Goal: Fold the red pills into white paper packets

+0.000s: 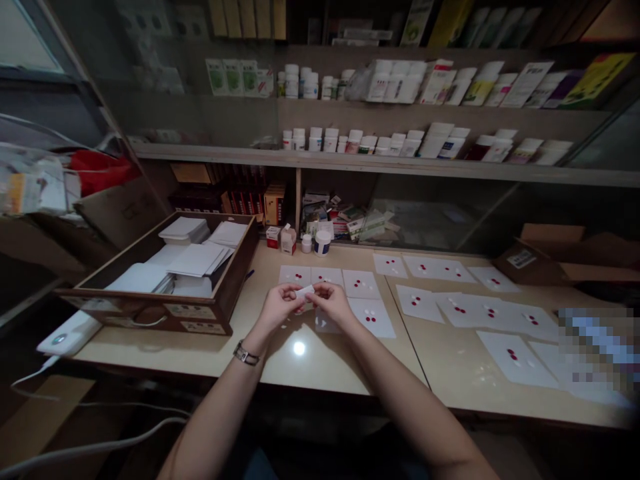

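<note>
My left hand and my right hand meet above the counter, and the fingertips of both pinch a small folded white paper. Under and around them lie white paper sheets, each bearing small red and white pills, such as one just right of my right hand and another beyond it. More such sheets spread across the right half of the pale counter. A metal wristwatch sits on my left wrist.
A wooden drawer holding stacks of white paper stands at the counter's left, with a white device and cable beside it. Small bottles and a pen lie behind. Shelves of medicine bottles and boxes rise beyond.
</note>
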`<state>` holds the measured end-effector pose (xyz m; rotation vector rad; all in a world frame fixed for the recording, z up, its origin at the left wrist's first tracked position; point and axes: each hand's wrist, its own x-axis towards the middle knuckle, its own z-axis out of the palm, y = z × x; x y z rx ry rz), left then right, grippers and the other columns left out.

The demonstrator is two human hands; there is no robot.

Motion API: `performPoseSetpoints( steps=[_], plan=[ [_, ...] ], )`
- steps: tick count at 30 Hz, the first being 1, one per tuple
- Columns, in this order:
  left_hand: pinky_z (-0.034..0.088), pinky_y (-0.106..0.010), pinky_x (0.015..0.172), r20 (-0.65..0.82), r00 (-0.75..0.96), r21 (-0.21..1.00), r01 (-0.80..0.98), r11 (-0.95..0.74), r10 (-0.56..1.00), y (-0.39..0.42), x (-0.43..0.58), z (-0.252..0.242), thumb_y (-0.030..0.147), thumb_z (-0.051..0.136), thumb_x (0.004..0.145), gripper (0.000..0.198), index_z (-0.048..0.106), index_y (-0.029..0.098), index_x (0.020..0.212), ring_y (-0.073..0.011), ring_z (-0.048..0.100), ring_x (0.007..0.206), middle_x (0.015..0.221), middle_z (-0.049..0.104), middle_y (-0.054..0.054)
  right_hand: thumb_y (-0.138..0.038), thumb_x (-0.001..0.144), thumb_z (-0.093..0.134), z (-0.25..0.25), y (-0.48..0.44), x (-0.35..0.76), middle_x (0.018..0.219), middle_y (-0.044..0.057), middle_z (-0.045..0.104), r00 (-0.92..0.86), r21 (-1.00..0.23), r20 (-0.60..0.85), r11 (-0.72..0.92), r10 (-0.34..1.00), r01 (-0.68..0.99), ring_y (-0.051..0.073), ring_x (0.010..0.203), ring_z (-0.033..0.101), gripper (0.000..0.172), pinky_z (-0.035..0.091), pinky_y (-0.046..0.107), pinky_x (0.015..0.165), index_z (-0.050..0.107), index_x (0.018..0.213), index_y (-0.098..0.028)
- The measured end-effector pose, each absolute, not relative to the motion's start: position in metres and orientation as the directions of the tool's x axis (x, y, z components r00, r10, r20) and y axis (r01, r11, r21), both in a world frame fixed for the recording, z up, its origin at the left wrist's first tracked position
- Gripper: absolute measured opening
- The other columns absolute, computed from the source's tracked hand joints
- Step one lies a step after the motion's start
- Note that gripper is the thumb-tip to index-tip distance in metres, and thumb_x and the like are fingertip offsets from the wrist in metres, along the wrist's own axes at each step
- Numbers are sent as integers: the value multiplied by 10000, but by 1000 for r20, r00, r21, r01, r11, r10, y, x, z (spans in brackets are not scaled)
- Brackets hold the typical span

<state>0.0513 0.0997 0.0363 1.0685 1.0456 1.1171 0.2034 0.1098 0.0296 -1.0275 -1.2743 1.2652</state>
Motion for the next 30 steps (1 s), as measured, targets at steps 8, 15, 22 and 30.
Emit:
performPoseSetpoints(
  steps=[8,15,22,30],
  plan=[
    [454,-206,485,88,81,992,-94,-80,993,102,47,34,332,765,623,414,588,121,931,-101,545,469,535,537,56,-463,516,800,24,110,199,516,5,621,-99,-978,16,-5,995,-207,140,455,563,369,412,234,442,618,632,-163],
    [521,-310,755,697,-14,604,550,-577,716,90,56,35,199,592,813,116,666,192,903,-185,597,895,958,603,-72,-416,554,803,26,106,202,593,24,675,-44,-951,3,-10,999,-310,153,531,626,340,460,233,491,633,708,-164],
    [534,-335,802,849,117,300,695,-653,515,84,58,35,135,553,830,252,655,207,1048,-231,528,1072,1182,506,-127,-390,570,800,31,102,201,578,17,665,-31,-945,32,20,999,-326,148,521,616,319,457,232,487,636,719,-162],
    [508,-402,889,827,198,282,664,-693,527,89,55,32,129,532,845,235,665,209,1023,-231,559,1054,1130,582,-122,-395,558,800,33,101,202,615,16,657,-15,-947,43,36,999,-318,155,557,619,321,462,240,497,629,707,-169]
  ],
)
